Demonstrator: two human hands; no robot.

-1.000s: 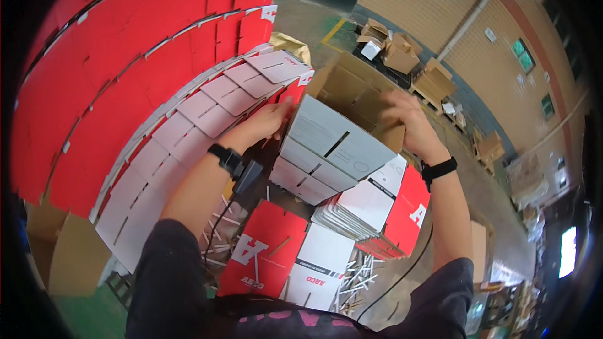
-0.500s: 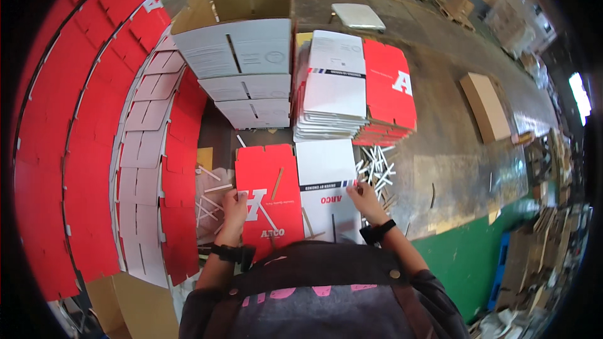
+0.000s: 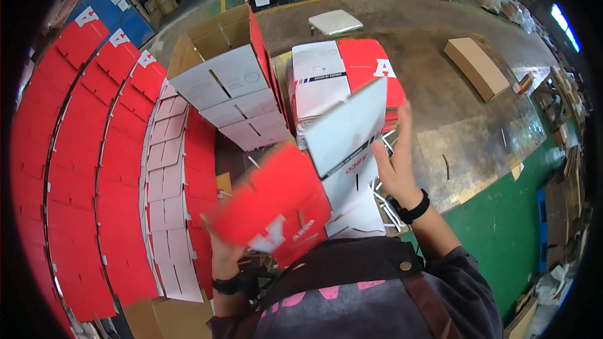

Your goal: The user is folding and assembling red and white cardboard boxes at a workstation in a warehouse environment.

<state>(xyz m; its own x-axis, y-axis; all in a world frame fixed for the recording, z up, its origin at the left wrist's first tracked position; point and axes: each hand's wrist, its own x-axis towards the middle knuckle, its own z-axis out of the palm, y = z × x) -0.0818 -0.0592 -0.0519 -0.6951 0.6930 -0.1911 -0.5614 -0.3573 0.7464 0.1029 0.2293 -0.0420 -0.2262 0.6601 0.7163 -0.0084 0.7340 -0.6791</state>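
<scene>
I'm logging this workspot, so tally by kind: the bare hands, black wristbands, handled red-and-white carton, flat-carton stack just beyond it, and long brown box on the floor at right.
Left hand and right hand: 2
Black wristbands: 2
Red-and-white carton: 1
Flat-carton stack: 1
Long brown box: 1
Total: 7

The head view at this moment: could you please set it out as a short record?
Left hand: at the red panel's lower-left edge, partly hidden
Right hand: at the raised white panel's right edge, thumb and fingers spread
Beyond: open-topped carton; flat-carton stack to its right
Far left: red cardboard rows
Right floor: long brown box
</scene>
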